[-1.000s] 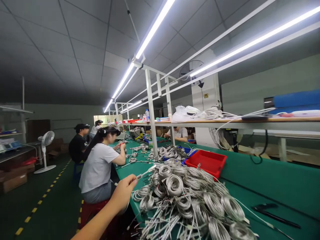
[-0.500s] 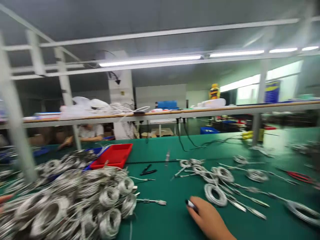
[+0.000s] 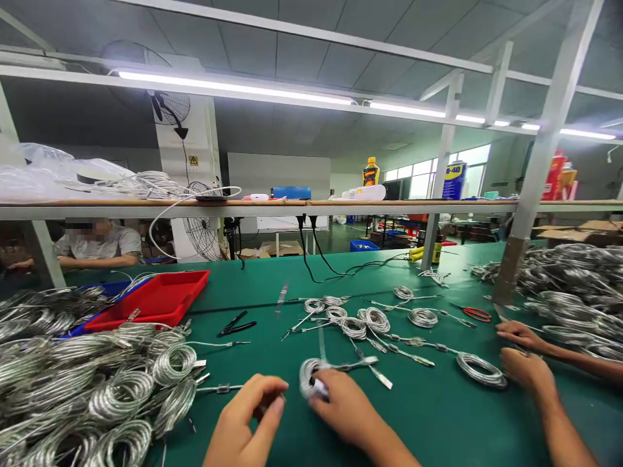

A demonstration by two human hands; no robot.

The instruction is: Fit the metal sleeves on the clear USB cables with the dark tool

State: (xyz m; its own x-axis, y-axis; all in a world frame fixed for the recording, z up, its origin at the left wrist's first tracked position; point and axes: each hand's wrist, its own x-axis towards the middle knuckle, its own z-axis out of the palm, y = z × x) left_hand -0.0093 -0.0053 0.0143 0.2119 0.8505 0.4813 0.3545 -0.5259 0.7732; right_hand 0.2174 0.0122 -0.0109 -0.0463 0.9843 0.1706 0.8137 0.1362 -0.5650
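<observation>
My right hand (image 3: 343,402) is closed on the near side of a coiled silver-grey USB cable (image 3: 306,377), whose plug end trails to the right. A small white piece with a dark part (image 3: 318,388) shows between its fingers; I cannot make out what it is. My left hand (image 3: 250,418) hovers to the left of the coil, fingers curved and thumb apart from the index finger, nothing visible between them. More coiled cables (image 3: 374,320) lie beyond my right hand. A large pile of coiled cables (image 3: 121,392) lies to my left.
Black-handled snips (image 3: 237,324) lie on the green table (image 3: 272,353), near a red tray (image 3: 156,298). Red-handled scissors (image 3: 477,314) lie farther right. A co-worker's hands (image 3: 525,363) are at the right, beside another cable pile (image 3: 574,305). A shelf (image 3: 272,209) crosses overhead.
The view has swung right. My left hand has come into the middle from the far left edge. My right hand has taken hold of a cable coil and shifted it left.
</observation>
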